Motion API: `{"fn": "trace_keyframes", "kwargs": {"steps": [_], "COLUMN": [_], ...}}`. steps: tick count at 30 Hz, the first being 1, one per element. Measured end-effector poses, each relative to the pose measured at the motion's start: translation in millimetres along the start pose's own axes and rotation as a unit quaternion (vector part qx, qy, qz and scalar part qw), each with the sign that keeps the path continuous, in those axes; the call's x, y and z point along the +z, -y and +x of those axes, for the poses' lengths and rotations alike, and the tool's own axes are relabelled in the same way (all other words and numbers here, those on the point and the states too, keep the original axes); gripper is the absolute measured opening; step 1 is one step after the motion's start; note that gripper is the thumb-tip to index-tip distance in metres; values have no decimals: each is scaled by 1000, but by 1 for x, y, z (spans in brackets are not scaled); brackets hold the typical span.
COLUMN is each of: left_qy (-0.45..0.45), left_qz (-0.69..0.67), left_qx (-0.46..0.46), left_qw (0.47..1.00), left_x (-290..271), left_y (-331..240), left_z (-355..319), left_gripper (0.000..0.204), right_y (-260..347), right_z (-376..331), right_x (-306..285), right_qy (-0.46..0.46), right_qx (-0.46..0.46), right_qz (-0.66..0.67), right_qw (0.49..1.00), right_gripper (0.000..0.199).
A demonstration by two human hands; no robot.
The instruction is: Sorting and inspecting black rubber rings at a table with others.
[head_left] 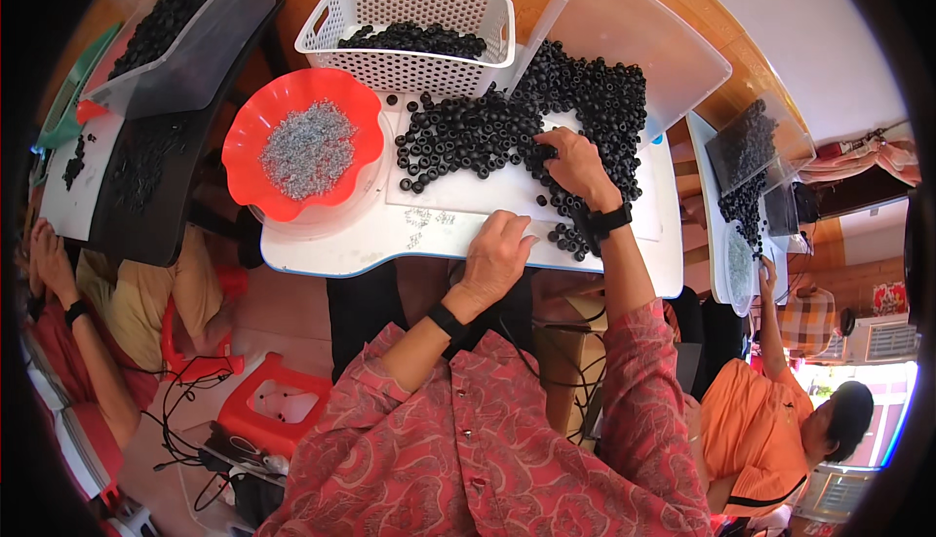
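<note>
Many small black plastic rings point(453, 137) lie heaped on a white board point(468, 194) on the table. At the heap's right part my right hand point(580, 167) reaches down, its bent fingertips touching the rings; what they grip is hidden among them. Near the table's front edge my left hand point(492, 259) hovers with curled fingers and thumb close together. Anything between those fingers is hidden from view. Small clear bits point(429, 220) lie scattered left of that hand. Several loose rings point(565, 238) sit below my right wrist.
A red wavy-rimmed bowl point(244, 152) holds small silvery pieces. Behind stands a white perforated basket point(409, 71) with black rings; a tipped clear bin point(634, 30) spills more. Co-workers sit left and right at similar tables. A red stool point(249, 405) and cables point(180, 430) are on the floor.
</note>
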State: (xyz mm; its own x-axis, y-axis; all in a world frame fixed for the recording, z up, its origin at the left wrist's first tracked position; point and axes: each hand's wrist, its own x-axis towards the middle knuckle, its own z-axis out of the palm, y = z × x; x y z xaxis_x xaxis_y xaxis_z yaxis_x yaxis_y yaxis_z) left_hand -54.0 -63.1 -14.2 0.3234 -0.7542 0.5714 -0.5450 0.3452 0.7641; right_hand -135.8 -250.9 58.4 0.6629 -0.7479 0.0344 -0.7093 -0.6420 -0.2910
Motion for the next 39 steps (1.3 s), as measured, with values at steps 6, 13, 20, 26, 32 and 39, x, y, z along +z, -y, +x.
{"fn": "trace_keyframes", "kwargs": {"steps": [6,13,20,26,32,39], "left_qy": [3,8,22,14,9,2], "left_qz": [13,34,39,32,28,26], "left_qx": [-14,-12,-12,-21,-21,-20], "left_qw": [1000,999,999,999,999,999], "left_x": [2,2,1,0,1,0], "left_y": [2,2,5,0,0,1], "left_z": [0,1,-2,0,0,2], "left_gripper": [30,31,32,29,29,28], "right_y": [9,19,23,19,42,33], "right_z": [-11,-18,-18,-24,-24,-12], "right_x": [-3,-5,-18,7,17,4], "right_qy": [-1,-28,-60,-51,-43,-85], "right_qx": [-11,-29,-10,-2,-12,20], "right_qz": [1,34,93,57,43,137], "right_qw": [1000,999,994,997,998,987], "right_gripper": [43,37,31,29,27,21]}}
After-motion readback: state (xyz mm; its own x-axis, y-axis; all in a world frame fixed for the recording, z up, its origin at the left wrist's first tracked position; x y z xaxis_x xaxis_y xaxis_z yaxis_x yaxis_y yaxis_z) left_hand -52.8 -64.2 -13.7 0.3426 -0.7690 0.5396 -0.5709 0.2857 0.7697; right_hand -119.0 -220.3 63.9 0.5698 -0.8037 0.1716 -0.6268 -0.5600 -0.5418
